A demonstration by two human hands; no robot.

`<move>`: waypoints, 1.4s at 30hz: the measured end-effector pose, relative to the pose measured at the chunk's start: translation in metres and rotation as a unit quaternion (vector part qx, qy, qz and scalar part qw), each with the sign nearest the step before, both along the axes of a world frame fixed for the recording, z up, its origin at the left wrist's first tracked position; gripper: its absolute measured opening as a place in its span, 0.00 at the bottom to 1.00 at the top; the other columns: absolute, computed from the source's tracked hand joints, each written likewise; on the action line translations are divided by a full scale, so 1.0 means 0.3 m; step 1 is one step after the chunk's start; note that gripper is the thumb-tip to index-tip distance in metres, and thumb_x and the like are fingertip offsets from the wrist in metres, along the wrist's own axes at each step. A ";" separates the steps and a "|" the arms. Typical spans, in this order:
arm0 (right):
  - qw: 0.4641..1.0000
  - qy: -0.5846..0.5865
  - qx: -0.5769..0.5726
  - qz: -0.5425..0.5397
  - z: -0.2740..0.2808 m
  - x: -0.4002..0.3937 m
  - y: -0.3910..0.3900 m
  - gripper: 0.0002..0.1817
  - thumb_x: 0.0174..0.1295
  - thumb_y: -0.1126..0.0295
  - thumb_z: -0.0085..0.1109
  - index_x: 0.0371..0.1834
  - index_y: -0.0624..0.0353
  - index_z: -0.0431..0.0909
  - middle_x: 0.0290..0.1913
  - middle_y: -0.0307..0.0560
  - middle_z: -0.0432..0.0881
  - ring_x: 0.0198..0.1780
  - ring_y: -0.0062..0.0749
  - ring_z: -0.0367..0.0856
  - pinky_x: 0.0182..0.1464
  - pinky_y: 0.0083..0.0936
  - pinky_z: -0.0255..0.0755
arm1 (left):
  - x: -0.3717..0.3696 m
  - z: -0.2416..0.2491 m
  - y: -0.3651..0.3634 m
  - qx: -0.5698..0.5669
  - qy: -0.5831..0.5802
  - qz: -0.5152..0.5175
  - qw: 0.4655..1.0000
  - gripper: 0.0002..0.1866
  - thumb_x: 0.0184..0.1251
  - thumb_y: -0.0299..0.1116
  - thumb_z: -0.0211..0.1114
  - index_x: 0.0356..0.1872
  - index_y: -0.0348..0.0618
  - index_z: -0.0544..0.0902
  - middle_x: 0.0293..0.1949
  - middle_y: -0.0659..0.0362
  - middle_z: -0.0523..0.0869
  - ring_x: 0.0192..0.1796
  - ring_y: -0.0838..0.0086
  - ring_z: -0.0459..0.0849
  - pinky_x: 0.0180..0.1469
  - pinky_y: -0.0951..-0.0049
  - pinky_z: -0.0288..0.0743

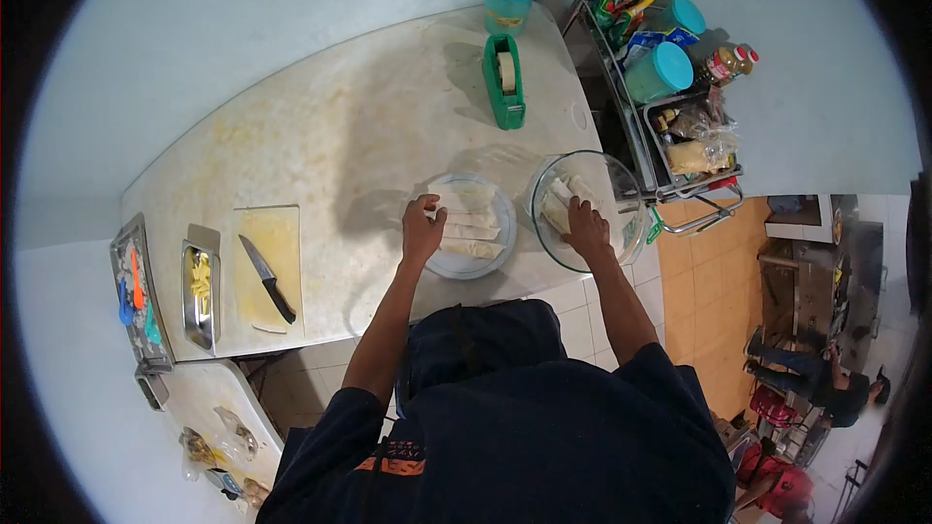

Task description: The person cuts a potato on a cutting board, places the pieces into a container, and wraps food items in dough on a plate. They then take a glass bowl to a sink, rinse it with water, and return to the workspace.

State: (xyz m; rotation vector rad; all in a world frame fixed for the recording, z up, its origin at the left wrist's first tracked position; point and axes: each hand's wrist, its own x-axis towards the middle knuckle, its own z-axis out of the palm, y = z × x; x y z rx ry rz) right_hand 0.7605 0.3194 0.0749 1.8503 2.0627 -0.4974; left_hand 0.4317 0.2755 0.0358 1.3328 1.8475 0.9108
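Several pale wrapped rolls (473, 220) lie side by side on a round plate (464, 266) near the table's front edge. My left hand (423, 226) rests at the plate's left side, its fingers bent over the ends of the rolls; whether it grips one is hidden. To the right stands a clear glass bowl (551, 254) with more pale rolls (558, 202) inside. My right hand (588, 227) reaches into this bowl, its fingers curled down on a roll, their tips partly hidden.
On the table (388, 107) are a knife (264, 277) on a yellowish cutting board (282, 223), a metal tray (201, 328) of yellow pieces, a green tape dispenser (507, 97) and a teal-lidded container (509, 10). A loaded cart (621, 87) stands right; a person (840, 388) is farther off.
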 end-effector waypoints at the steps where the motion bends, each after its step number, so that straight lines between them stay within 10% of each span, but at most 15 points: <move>1: 1.000 0.008 -0.002 0.000 0.004 0.000 -0.004 0.38 0.47 0.60 0.76 0.57 0.60 0.63 0.49 0.58 0.76 0.51 0.54 0.80 0.50 0.47 0.77 | -0.002 -0.012 -0.003 0.004 -0.001 0.001 1.000 0.16 0.60 0.30 0.69 0.49 0.41 0.81 0.41 0.52 0.81 0.32 0.68 0.82 0.38 0.67 0.79; 23: 0.969 0.247 0.022 -0.018 -0.124 0.096 -0.004 0.21 0.47 0.66 0.70 0.43 0.65 0.79 0.41 0.61 0.85 0.47 0.56 0.83 0.52 0.40 0.77 | 0.018 -0.010 -0.035 0.017 -0.033 -0.003 0.999 0.14 0.60 0.31 0.69 0.48 0.41 0.83 0.40 0.54 0.85 0.38 0.70 0.85 0.38 0.71 0.81; 28: 0.931 0.348 -0.028 -0.109 -0.022 0.114 0.027 0.17 0.51 0.68 0.66 0.41 0.69 0.82 0.35 0.62 0.86 0.34 0.45 0.88 0.39 0.37 0.81 | 0.033 0.049 -0.034 -0.072 -0.126 -0.031 0.989 0.16 0.62 0.33 0.69 0.49 0.39 0.82 0.40 0.55 0.86 0.35 0.73 0.86 0.36 0.73 0.80; 36: 0.926 0.360 0.012 -0.116 0.206 0.156 0.055 0.16 0.57 0.70 0.63 0.45 0.72 0.81 0.30 0.57 0.85 0.32 0.32 0.87 0.36 0.30 0.79 | 0.111 0.220 -0.002 -0.178 -0.472 -0.110 0.857 0.17 0.71 0.37 0.64 0.54 0.36 0.78 0.44 0.53 0.85 0.39 0.70 0.87 0.39 0.72 0.82; 42: 0.889 0.447 -0.022 -0.098 0.553 -0.035 -0.017 0.16 0.62 0.71 0.62 0.49 0.73 0.79 0.34 0.52 0.86 0.33 0.27 0.85 0.39 0.26 0.78 | 0.186 0.315 -0.028 -0.207 -0.631 -0.220 0.714 0.32 0.76 0.56 0.50 0.64 0.34 0.70 0.57 0.44 0.79 0.56 0.56 0.83 0.61 0.56 0.77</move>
